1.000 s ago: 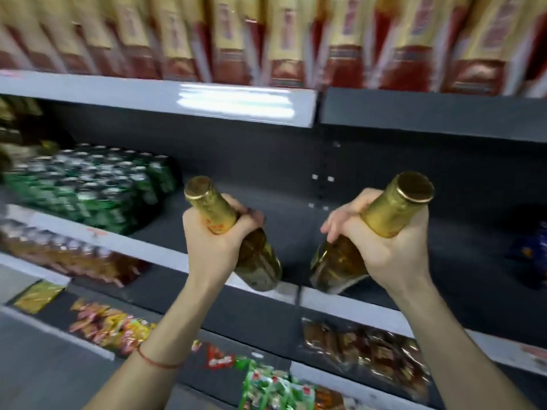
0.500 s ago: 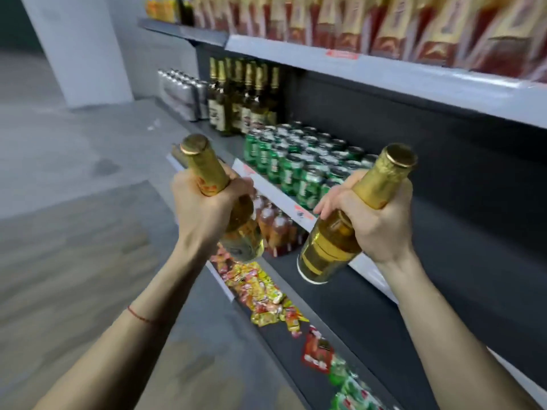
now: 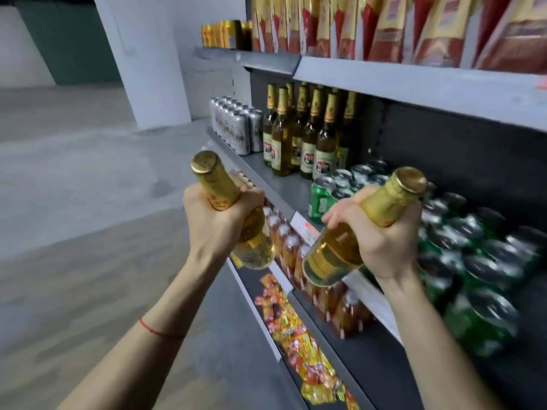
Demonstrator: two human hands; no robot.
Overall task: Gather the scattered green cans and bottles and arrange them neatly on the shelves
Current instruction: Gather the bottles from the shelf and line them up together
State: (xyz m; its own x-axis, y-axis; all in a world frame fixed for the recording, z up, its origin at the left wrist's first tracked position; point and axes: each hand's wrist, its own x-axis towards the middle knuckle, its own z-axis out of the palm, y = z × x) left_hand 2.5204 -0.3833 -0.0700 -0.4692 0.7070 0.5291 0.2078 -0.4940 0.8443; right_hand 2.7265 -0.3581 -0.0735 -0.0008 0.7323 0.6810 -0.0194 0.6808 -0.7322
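Observation:
My left hand grips the neck of a gold-foil-topped glass bottle, tilted with its cap up and left. My right hand grips the neck of a second bottle of the same kind, its base pointing down-left. Both bottles hang in the air in front of the middle shelf. On that shelf stand upright matching bottles and, to their right, a block of green cans in rows.
Silver can packs sit at the shelf's left end. Red and gold packages fill the top shelf. Below are small orange bottles and loose snack packets. Grey floor and a white pillar lie to the left.
The view has swung left along the shelving, bringing the standing bottles, silver cans and floor into sight. Both hands still hold their bottles, now nearer the green cans.

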